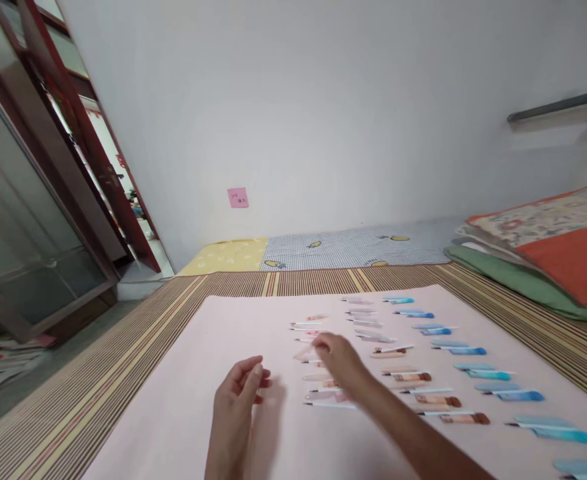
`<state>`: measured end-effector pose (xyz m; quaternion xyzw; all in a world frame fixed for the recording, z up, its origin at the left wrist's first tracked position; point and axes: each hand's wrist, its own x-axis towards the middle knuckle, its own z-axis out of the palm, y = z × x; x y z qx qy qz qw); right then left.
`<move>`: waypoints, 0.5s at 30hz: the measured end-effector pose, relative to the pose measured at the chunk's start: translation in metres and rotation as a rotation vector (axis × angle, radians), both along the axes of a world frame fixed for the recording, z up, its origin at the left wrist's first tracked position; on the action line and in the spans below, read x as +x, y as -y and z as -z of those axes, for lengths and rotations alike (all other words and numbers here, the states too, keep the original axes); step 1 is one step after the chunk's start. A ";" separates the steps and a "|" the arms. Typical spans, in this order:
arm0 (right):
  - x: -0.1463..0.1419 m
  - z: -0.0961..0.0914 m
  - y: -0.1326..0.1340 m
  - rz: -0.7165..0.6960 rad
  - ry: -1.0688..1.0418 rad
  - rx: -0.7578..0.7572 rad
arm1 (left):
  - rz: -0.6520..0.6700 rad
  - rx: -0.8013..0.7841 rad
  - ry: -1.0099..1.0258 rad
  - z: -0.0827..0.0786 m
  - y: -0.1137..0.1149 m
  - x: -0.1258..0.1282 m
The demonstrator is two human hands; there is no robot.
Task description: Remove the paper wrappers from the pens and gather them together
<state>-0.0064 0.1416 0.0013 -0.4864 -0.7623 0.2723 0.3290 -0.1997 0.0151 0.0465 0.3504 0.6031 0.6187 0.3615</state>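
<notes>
A large pale pink sheet (183, 400) lies on a striped mat, with several small paper swatch strips laid out in rows. My right hand (340, 357) reaches over the row of pale pink strips (318, 377) and pinches one pale strip (306, 353) at its fingertips. My left hand (238, 393) hovers just left of that row, fingers loosely curled, holding nothing. To the right lie rows of grey strips (366, 323), brown-tipped strips (438, 400) and blue strips (493, 373).
The striped mat (98, 393) covers a bed, with a checked and yellow sheet (343, 250) behind. Folded blankets and a pillow (548, 253) are stacked at right. A pink note (238, 197) sticks to the white wall. A glass door (28, 220) and a pile of papers (3, 363) stand at left.
</notes>
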 end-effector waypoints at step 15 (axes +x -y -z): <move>-0.009 0.020 -0.149 -0.127 0.509 0.080 | -0.194 0.011 0.885 0.010 -0.028 0.017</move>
